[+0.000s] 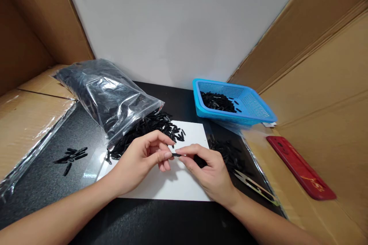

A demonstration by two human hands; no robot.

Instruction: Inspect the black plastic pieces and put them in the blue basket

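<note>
Both hands, close together: our left hand (pixel 148 157) pinches one end of a small dark piece (pixel 176 155) between thumb and fingertips; our right hand (pixel 209 166) grips the other end between thumb and forefinger. The piece, slim and black, lies roughly level, held above the white sheet (pixel 166 187).

White sheet, one: flat on the black tabletop (pixel 161 222), beneath our hands.

Heap of black pieces (pixel 149 128), one: just beyond our left hand, partly on the sheet, its far side against the plastic bag.

Plastic bag (pixel 110 93), one: clear, bulging with dark contents, lying on its side at the far left, its near edge over the heap.

Small cluster (pixel 71 157), one: a few black pieces loose on the tabletop, left of the sheet.

Second heap (pixel 227 155), one: black pieces right of the sheet, beyond our right hand.

Metal tool (pixel 255 187), one: slim, flat, near the second heap and our right forearm; type we cannot tell.

Blue basket (pixel 250 103), one: perforated, at the far right, black pieces gathered mostly toward its left side.

Red case (pixel 300 168), one: long, with gold marking, on the cardboard (pixel 322 214) at the right.

Pale wall (pixel 184 26), one: behind everything, cardboard panels at both sides.
</note>
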